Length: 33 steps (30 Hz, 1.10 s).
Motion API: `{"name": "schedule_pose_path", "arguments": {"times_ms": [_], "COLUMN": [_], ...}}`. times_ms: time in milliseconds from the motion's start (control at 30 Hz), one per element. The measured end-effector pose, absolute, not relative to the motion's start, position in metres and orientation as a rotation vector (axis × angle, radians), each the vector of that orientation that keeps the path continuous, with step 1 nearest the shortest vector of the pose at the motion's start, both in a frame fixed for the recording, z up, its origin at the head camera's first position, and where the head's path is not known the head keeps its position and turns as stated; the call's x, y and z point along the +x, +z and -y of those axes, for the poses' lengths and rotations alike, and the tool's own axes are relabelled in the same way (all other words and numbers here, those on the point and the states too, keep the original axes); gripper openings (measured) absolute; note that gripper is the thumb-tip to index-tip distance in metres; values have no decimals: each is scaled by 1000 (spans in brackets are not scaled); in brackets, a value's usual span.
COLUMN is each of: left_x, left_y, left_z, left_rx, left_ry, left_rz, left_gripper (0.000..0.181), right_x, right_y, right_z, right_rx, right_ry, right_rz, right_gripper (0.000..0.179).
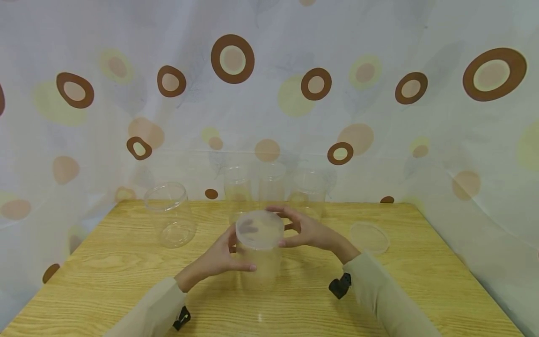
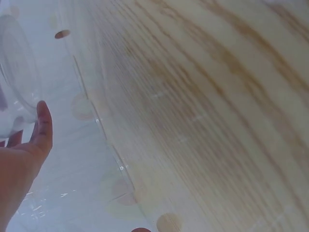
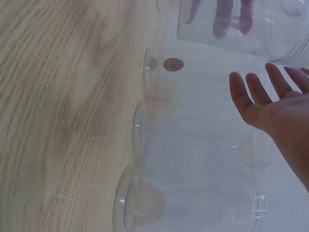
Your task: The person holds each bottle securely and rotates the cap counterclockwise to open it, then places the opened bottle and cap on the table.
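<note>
A clear round plastic container (image 1: 262, 269), capped by a frosted lid (image 1: 260, 229), is upright in front of me. My left hand (image 1: 219, 255) grips its left side, thumb in front and fingers behind. Through the clear wall of the container (image 3: 200, 29), the right wrist view shows those fingers. My right hand (image 1: 307, 229) spans the lid's right edge, thumb at the near rim and index finger along the far rim. The other fingers of the right hand (image 3: 273, 104) spread beside the container. Only part of the left hand (image 2: 26, 150) appears in the left wrist view.
An open clear jar (image 1: 168, 215) stands on the wooden table (image 1: 105, 271) at left. Three clear containers (image 1: 271, 185) line the back edge. Another flat round lid (image 1: 369, 237) lies to the right, near my right forearm. A dotted curtain (image 1: 269, 117) hangs behind.
</note>
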<state>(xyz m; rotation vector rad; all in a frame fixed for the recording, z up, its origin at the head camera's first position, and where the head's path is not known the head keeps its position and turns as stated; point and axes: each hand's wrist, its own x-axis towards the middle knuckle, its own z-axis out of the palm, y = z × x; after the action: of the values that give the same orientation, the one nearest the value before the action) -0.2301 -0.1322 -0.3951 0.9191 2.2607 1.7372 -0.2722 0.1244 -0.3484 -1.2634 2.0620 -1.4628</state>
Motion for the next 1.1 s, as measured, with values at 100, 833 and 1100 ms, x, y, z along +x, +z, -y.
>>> {"name": "schedule_pose_path", "arguments": {"times_ms": [100,833,1100], "left_x": [-231,-231,-229], "left_y": [-395,-396,-395], "left_z": [131,129,131], "left_rx": [888,895,991], "left_ry": [1781,1814,1739], "left_rz": [-2311,-2328,-2254], "left_gripper": [95,95,95], "right_x": [-266,-255,-269], "right_y": [-350,-349,-347], "right_z": [-120,-107,-122], "right_rx": [-1216,-1127,-1262], "right_ry": [-1498,-1528,-1486], "right_rz": [-2221,-2373,-1927], "right_gripper": [78,73,77]}}
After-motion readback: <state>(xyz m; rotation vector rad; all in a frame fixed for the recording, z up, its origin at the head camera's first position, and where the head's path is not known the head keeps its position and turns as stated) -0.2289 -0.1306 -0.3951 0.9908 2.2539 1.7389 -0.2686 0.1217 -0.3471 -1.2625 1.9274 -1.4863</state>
